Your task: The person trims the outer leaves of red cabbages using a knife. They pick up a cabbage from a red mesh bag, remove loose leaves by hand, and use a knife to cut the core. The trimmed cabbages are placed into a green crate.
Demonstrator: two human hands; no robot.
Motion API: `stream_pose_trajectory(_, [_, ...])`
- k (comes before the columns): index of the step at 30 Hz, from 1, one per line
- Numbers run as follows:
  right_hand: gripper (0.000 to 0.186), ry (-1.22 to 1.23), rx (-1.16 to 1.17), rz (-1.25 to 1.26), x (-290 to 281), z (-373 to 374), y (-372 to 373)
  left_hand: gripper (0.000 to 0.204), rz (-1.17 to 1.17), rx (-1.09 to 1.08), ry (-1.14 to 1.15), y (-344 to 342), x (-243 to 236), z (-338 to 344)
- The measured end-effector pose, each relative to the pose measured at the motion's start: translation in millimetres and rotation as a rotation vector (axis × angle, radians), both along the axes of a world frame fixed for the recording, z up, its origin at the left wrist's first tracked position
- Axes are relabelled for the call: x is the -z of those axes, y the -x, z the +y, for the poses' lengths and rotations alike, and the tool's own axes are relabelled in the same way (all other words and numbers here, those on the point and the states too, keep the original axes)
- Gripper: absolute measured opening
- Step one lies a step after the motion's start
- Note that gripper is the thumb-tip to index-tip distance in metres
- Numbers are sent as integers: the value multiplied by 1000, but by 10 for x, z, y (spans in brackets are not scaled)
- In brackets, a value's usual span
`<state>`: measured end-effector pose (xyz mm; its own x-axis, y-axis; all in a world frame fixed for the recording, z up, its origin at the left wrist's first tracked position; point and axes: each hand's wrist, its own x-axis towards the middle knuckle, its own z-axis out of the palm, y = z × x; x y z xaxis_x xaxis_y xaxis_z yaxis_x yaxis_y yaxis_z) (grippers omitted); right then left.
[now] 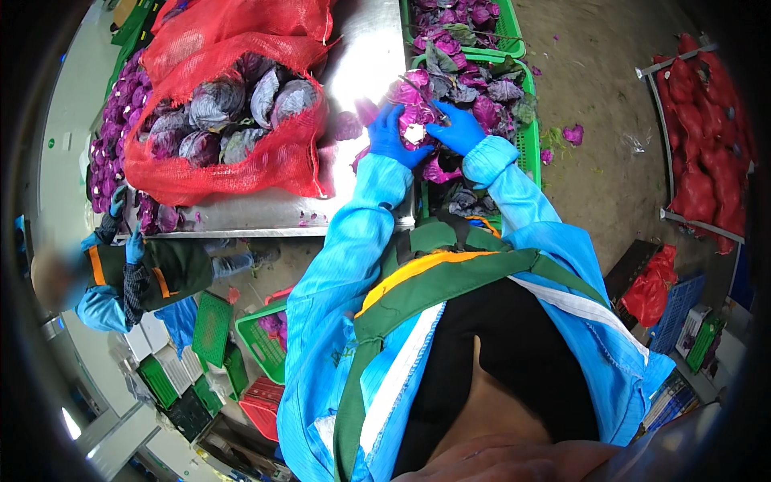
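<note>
Both my hands wear blue gloves. My left hand (pixel 393 136) grips the left side of a red cabbage head (pixel 416 104), whose pale cut stem faces up at me. At its right side, my right hand (pixel 456 128) has its fingers bent and its thumb toward the stem; a thin tool seems to be in it, too small to name. The head is above the edge between the steel table (pixel 353 64) and a green crate (pixel 528 128) of loose purple and greyish leaves. An open red mesh sack of cabbages (pixel 213 108) lies on the table to the left.
A co-worker (pixel 148 273) works at the table's left near piled trimmed cabbages (pixel 120 96). Another leaf-filled crate (pixel 506 24) stands beyond mine. Red sacks (pixel 699 136) lie on a rack at right. Crates (pixel 261 337) stand behind left; leaf scraps litter the floor (pixel 602 185).
</note>
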<state>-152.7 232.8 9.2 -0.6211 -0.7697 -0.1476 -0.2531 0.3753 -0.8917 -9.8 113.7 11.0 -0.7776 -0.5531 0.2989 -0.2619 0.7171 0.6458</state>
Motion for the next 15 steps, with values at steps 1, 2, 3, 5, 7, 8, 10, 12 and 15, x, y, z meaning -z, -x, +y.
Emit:
stream_pose_trajectory(1, [57, 22, 20, 79, -1, -2, -6, 99, 11, 0, 15, 2, -4, 14])
stream_pose_trajectory(2, [59, -46, 11, 70, 31, -5, 41, 99, 23, 1, 29, 7, -7, 25])
stream_pose_trajectory(3, [59, -66, -10, 67, 28, -4, 62, 99, 43, 1, 31, 0, -3, 27])
stream_pose_trajectory(5, [59, -107, -50, 62, 17, 9, 92, 99, 84, 3, 34, -30, 28, 9])
stream_pose_trajectory(7, [56, -61, -35, 80, 80, 62, 97, 99, 115, 14, 24, -39, 24, -9])
stream_pose_trajectory(8, [55, -38, -28, 89, 110, 83, 91, 99, 106, 9, 34, -45, 25, 0])
stream_pose_trajectory(10, [50, -150, 8, 149, -47, 48, -1, 99, 50, -35, 50, -89, -36, 68])
stream_pose_trajectory(12, [40, -277, 42, 166, -184, -71, -28, 99, 121, -37, 32, -143, 46, 50])
stream_pose_trajectory(15, [43, -200, 246, 179, 543, -32, 324, 99, 148, -62, -8, -154, 52, 79])
